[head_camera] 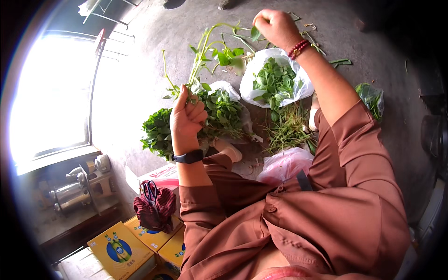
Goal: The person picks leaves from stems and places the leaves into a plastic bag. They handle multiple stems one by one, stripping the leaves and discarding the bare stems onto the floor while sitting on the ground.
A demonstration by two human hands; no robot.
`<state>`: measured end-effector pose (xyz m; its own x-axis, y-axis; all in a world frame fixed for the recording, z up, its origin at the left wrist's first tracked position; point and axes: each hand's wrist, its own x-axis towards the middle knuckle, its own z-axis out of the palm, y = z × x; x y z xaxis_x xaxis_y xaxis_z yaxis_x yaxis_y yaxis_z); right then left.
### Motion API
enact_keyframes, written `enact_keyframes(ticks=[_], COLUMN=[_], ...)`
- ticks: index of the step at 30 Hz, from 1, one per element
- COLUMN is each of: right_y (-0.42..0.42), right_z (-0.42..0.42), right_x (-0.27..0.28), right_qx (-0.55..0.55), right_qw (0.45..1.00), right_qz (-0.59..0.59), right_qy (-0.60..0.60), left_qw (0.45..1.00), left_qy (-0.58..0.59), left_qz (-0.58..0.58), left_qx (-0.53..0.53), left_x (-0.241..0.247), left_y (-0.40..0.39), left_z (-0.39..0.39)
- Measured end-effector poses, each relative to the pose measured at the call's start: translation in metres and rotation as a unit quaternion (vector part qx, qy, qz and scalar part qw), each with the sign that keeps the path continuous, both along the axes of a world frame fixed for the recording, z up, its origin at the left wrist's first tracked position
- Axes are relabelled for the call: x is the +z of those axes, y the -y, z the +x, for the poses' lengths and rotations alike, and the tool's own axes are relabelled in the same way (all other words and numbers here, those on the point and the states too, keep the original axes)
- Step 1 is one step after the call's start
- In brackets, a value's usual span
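My left hand (pixel 189 113), with a dark band on the wrist, is closed around long leafy green stems (pixel 200 57) that rise and arch to the right. Up and to the right, my right hand (pixel 277 28) wears a red bead bracelet and has its fingers pinched together, a green leaf (pixel 256 34) at their tips. Below it, an open white plastic bag (pixel 249 82) holds loose picked leaves (pixel 274 80). Leafy bunches (pixel 220 108) lie beneath and beside my left hand, partly in plastic. A pile of thin stems (pixel 288 129) lies between my feet.
A pink plastic bag (pixel 285 162) lies between my legs. To the left, scissors (pixel 150 191) rest on a checked cloth (pixel 154 210), near yellow cartons (pixel 119 250) and a metal machine (pixel 82 185). Another bag of greens (pixel 372 99) is at right. Stem scraps litter the concrete floor (pixel 381 42).
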<state>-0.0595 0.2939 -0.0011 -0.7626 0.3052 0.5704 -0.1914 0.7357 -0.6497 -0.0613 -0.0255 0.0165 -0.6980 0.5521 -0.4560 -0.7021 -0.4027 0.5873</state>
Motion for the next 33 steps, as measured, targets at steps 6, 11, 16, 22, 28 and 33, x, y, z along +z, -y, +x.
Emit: enact_keyframes(ticks=[6, 11, 16, 22, 28, 33], right_y=[0.045, 0.058, 0.062, 0.062, 0.058, 0.019], right_z=[0.010, 0.011, 0.010, 0.011, 0.006, -0.006], right_x=[0.000, 0.001, -0.006, -0.006, -0.009, -0.029], right_qx=[0.241, 0.291, 0.376, 0.346, 0.258, -0.007], right_qw=[0.912, 0.746, 0.562, 0.663, 0.876, 0.984], right_qz=[-0.266, -0.558, -0.711, -0.633, -0.348, -0.134], right_qy=[0.199, 0.216, 0.193, 0.201, 0.213, 0.116], left_qw=[0.994, 0.997, 0.994, 0.993, 0.993, 0.995], left_qy=[0.005, 0.058, 0.067, 0.050, 0.015, 0.047], left_qz=[0.086, 0.034, 0.065, 0.068, 0.069, 0.069], left_qx=[-0.065, -0.027, -0.065, -0.079, -0.092, -0.056], left_x=[-0.012, -0.001, -0.008, -0.008, -0.012, -0.010], left_y=[0.003, -0.013, -0.014, -0.018, -0.014, -0.009], left_z=[-0.005, 0.003, 0.003, 0.007, 0.004, 0.003])
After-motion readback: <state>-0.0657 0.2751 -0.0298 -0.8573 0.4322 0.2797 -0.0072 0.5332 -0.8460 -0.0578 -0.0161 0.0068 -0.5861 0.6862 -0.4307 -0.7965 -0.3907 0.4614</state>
